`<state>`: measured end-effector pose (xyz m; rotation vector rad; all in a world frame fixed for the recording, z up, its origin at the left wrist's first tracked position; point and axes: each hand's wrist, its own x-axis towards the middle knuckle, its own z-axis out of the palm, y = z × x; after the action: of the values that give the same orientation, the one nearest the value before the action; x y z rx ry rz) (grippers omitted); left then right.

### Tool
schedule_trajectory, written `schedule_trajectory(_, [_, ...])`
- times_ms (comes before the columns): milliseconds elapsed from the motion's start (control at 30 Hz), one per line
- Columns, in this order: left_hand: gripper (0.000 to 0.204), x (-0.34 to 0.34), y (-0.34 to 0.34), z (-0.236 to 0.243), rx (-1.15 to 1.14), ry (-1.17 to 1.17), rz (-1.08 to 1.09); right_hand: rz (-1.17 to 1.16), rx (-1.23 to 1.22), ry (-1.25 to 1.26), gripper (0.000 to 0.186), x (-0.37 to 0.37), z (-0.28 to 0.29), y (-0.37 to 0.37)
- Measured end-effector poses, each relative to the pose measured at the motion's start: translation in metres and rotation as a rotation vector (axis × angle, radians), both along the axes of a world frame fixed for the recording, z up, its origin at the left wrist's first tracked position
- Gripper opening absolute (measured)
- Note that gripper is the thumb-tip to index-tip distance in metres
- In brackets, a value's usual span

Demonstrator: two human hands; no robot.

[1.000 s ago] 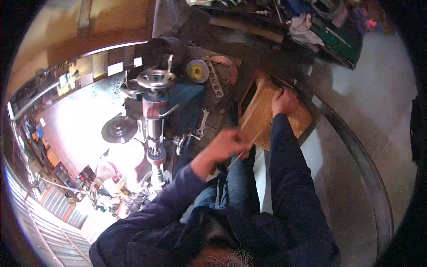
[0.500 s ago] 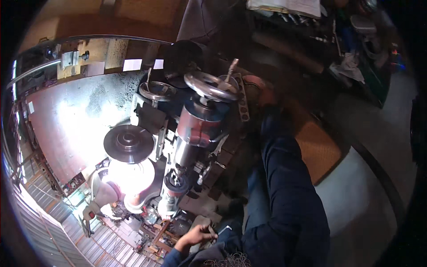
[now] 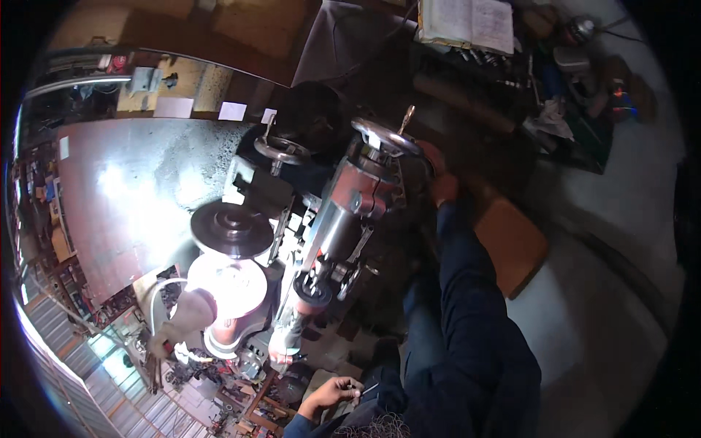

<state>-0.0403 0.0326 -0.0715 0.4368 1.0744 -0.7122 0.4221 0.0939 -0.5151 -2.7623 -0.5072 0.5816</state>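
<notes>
At the lower middle, my left hand [image 3: 334, 393] is closed, with a thin metal hex key [image 3: 370, 387] pinched between thumb and fingers. Its bent end shows more plainly in the earlier frame. My right arm stretches far forward. Its hand [image 3: 444, 190] is in shadow beside a reddish rounded part [image 3: 429, 157], right of the large metal handwheel [image 3: 387, 137]; its fingers are too dark to make out. That handwheel tops a red and silver machine cylinder [image 3: 339, 223]. Left of it stand a smaller handwheel [image 3: 281, 151] and a dark round disc [image 3: 232, 231].
A bright work lamp [image 3: 191, 314] glares beside the disc. Behind stands a large metal sheet [image 3: 139, 197]. Right of my arm is a brown padded board [image 3: 515, 248]. An open notebook [image 3: 467, 22] lies at the far side above tools. Cluttered parts fill the lower left.
The view has shifted, so the machine sits farther right and the notebook shows more fully. My right hand is now visible beside the reddish part. My left hand still holds the hex key.
</notes>
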Motion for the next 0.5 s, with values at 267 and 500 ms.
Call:
schedule_trajectory(267, [0.022, -0.025, -0.018, 0.052, 0.187, -0.175, -0.014, -0.133, 0.415, 0.068, 0.044, -0.048, 0.243, -0.084])
schedule_trajectory(500, [0.014, -0.075, -0.051, 0.089, 0.362, -0.443, 0.389, -0.019, 0.77, -0.077, 0.052, -0.108, 0.488, -0.154])
